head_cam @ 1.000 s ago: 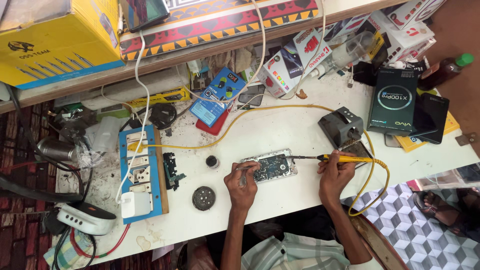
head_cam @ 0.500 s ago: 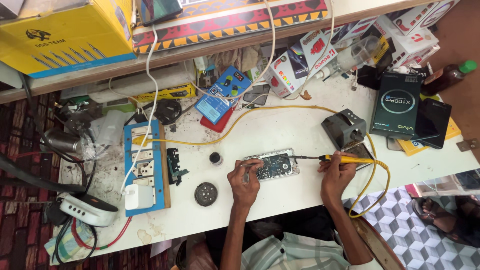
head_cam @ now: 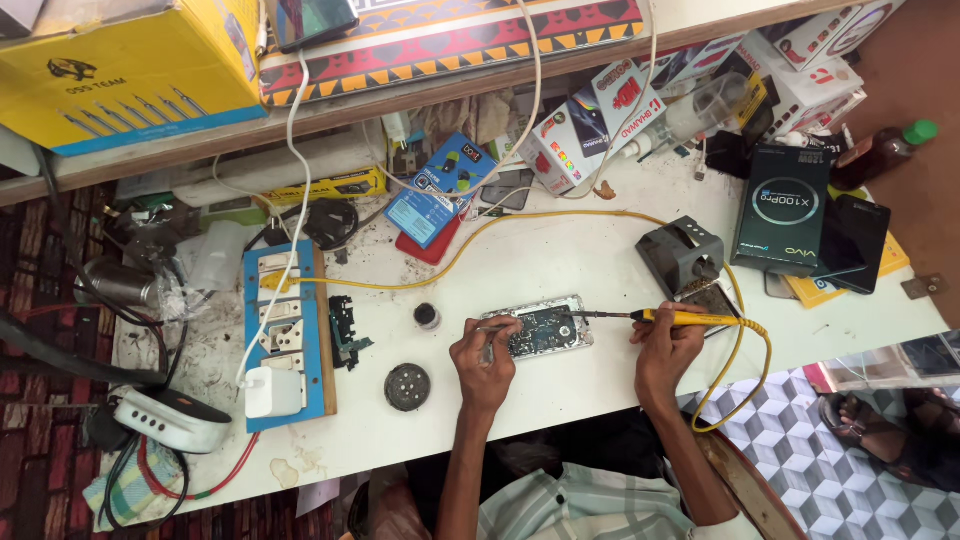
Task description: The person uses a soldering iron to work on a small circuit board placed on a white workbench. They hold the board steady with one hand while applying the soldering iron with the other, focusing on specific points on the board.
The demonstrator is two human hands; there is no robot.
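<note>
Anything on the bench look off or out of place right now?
Yes: the yellow cord of the soldering iron trails across the bench and loops off the front edge. A small part lies loose beside the blue socket board, and the white tabletop is stained.

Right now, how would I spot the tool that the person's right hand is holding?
Start at the white workbench and find the opened phone near its front edge. Right of it, the right hand grips a soldering iron, its thin dark tip lying toward the phone. Its yellow handle and trailing yellow cord set it apart from the grey stand behind.
</note>
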